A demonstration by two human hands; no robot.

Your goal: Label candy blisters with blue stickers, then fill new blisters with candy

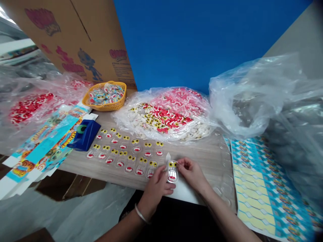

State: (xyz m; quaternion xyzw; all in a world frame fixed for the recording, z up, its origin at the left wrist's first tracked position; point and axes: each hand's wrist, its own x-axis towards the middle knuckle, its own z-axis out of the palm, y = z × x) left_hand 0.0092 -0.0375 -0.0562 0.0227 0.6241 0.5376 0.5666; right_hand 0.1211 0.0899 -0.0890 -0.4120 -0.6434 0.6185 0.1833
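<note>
Well, in the head view the left hand (156,186) and the right hand (191,174) come together on a clear plastic blister (172,171) holding yellow eyes and a red mouth, pinching it from both sides near the near edge of the wooden desk (202,154). Rows of matching blisters (126,154) lie just left of the hands, with a plastic bag (126,114) of loose eye and mouth pieces beyond them and a yellow basket (118,84) farther left. Printed blue card sheets (267,188) lie on the right, while a blue dispenser (84,134) and printed cartons (42,151) sit on the left.
</note>
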